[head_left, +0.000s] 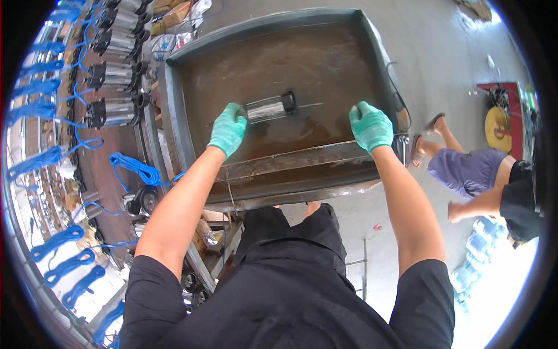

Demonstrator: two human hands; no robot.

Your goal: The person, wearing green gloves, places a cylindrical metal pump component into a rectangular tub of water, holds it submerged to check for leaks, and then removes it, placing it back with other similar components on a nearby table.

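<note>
A submersible pump (267,109), a shiny steel cylinder with a black right end, lies almost level in a shallow metal tank (273,158) of brownish water. My left hand (228,129), in a green glove, is closed at the pump's left end, which it hides. Near the tank's right wall, my right hand (371,126), gloved alike, hovers apart from the pump. Its fingers are curled in; whatever they may hold cannot be made out. A thin pale line shows in the water right of the pump.
Left of the tank, several similar pumps (113,111) with blue cables line a bench. A coiled blue cable (139,170) lies near my left forearm. A black cable (403,93) loops over the tank's right side. Another person in purple shorts (468,168) is at the right.
</note>
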